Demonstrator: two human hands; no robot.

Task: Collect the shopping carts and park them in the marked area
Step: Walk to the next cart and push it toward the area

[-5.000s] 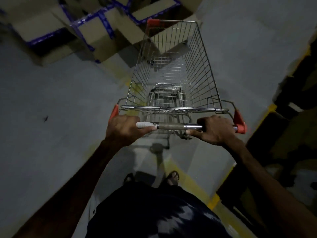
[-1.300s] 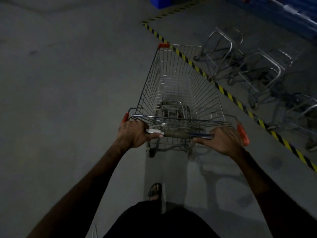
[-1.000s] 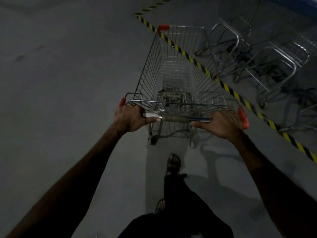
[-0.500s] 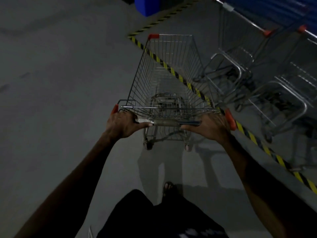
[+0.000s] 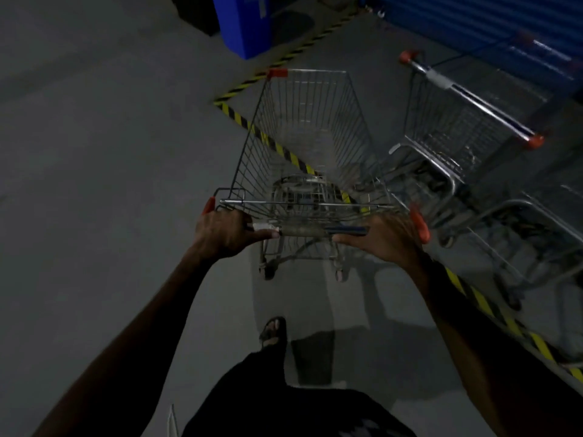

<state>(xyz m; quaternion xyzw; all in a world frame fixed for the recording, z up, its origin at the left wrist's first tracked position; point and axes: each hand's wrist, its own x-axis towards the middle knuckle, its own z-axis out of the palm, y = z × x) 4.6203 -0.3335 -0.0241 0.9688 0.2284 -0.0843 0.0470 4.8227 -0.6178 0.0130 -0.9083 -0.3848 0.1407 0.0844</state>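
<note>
An empty wire shopping cart [image 5: 310, 146] with orange corner caps stands in front of me, its front end over the yellow-black floor tape [image 5: 277, 146]. My left hand [image 5: 225, 233] grips the left end of the cart's handle bar [image 5: 310, 230]. My right hand [image 5: 383, 239] grips the right end. Right of the tape, inside the marked area, stand parked carts [image 5: 467, 127], the nearest one almost touching my cart's right side.
A blue bin [image 5: 244, 25] stands at the far corner of the taped area. A blue shutter wall [image 5: 492, 23] closes off the far right. Another parked cart frame [image 5: 542, 247] sits at the right edge. Grey concrete floor [image 5: 94, 152] stretches to the left. My sandalled foot [image 5: 274, 331] is behind the cart.
The cart has rolled forward and swung right, its front now crossing the tape toward the parked carts. Both hands have stayed on the handle.
</note>
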